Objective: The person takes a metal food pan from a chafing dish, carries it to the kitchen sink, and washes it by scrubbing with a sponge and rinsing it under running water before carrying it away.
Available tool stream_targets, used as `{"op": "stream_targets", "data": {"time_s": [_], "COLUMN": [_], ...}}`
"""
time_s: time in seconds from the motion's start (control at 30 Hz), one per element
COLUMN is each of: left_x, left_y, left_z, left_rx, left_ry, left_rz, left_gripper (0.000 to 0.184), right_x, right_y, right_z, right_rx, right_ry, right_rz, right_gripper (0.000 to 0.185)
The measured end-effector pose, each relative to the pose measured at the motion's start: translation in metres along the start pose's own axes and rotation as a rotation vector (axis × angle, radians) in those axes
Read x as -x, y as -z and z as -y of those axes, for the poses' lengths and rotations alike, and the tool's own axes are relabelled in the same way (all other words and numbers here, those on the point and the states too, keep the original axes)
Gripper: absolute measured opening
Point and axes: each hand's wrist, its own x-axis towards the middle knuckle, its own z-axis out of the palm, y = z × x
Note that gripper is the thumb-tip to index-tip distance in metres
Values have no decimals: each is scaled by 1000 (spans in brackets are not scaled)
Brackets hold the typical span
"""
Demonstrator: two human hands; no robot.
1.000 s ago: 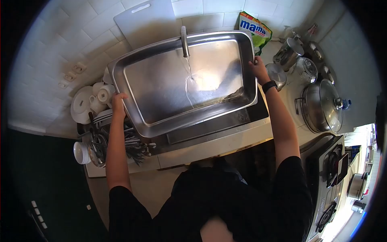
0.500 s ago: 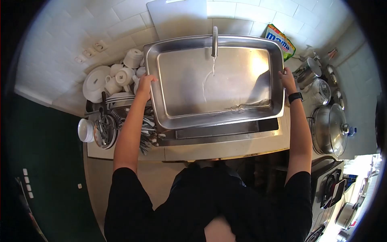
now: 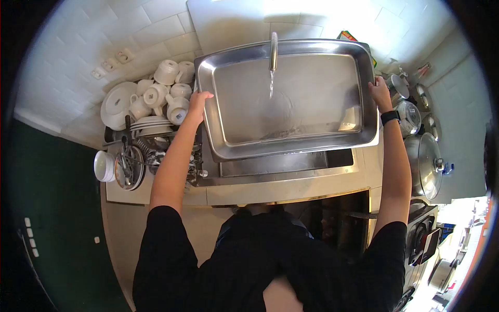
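Note:
A large rectangular stainless steel pan (image 3: 239, 112) is held over the sink (image 3: 275, 167), its inside facing me. My left hand (image 3: 198, 105) grips its left rim, thumb on the inner side. On the opposite rim my right hand (image 3: 381, 94) is closed, a dark watch on that wrist. Water runs from the faucet (image 3: 273, 52) into the pan and spreads over its bottom. The fingers behind the rim are hidden on both sides.
White cups (image 3: 155, 96), plates (image 3: 115, 105) and cutlery crowd the left counter, with white bowls (image 3: 104, 166) at its edge. Right of the pan stand metal pots and a lidded pan (image 3: 429, 165). A stove (image 3: 418, 244) lies nearer on the right.
Both hands have shifted the pan to the right and slightly up. It now covers most of the green packet behind it, and more cups show at left.

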Motion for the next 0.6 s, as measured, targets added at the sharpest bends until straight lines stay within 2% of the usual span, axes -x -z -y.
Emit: {"op": "stream_targets", "data": {"time_s": [0.13,0.4,0.5,0.6], "left_x": [0,-37,-25,-47], "left_y": [-16,-28,-49,-50], "left_z": [10,60,59,83], "left_rx": [2,40,33,-121], "left_ry": [-13,-20,24,-11], "left_rz": [9,-41,-165,-193], "left_gripper": [31,36,29,35], "right_x": [5,11,12,19], "right_y": [25,60,73,90], "right_z": [28,61,71,90], "right_rx": [8,188,197,216], "right_ry": [-15,123,205,267], "right_rz": [-16,-134,-151,-148], "right_gripper": [35,33,32,30]}}
